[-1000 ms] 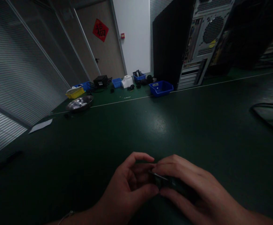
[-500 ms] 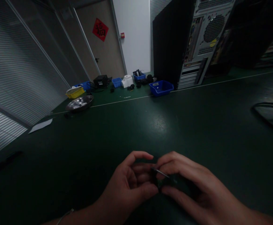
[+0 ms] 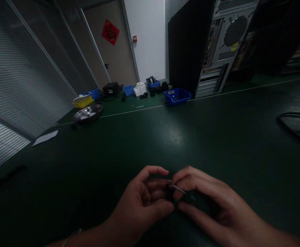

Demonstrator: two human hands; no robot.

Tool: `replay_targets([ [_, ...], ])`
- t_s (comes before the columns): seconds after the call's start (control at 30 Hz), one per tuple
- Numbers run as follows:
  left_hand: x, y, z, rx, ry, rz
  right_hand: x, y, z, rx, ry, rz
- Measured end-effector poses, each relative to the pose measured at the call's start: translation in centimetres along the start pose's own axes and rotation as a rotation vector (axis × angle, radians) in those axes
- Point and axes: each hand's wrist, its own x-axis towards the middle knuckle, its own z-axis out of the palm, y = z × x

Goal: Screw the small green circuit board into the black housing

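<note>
Low in the middle of the view, my two hands meet just above the green tabletop. My right hand point(image 3: 211, 199) is closed, with its thumb and fingers around a thin metal rod point(image 3: 177, 188). The rod slants from upper left to lower right, and a dark, greenish part at its lower end is partly hidden in the palm. My left hand point(image 3: 146, 200) is curled, its index finger raised and its thumb tip close to the right fingertips. Something small and dark lies between the fingertips, too dim to name.
Across the green table point(image 3: 129, 144) stand a blue bin point(image 3: 177, 97), a shiny metal dish point(image 3: 88, 113), a yellow tray point(image 3: 83, 102) and a white device point(image 3: 140, 89). A computer tower point(image 3: 188, 51) rises at the back right. A black cable point(image 3: 291, 128) loops at the right.
My right fingers have shifted very slightly, and the rod has turned a little between them. The left hand stays almost still.
</note>
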Motion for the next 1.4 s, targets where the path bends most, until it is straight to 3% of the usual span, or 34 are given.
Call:
replay_targets([
  [0.8,0.1,0.1,-0.2,0.054,0.047,0.015,-0.1,-0.9,-0.2,0.007,-0.013,0.121],
  [1.03,0.2,0.1,-0.2,0.02,0.05,0.012,0.1,-1.3,-0.2,-0.036,0.103,0.105],
  [1.4,0.1,0.2,-0.2,0.058,0.055,0.007,-0.2,-0.5,0.1,-0.022,0.044,0.197],
])
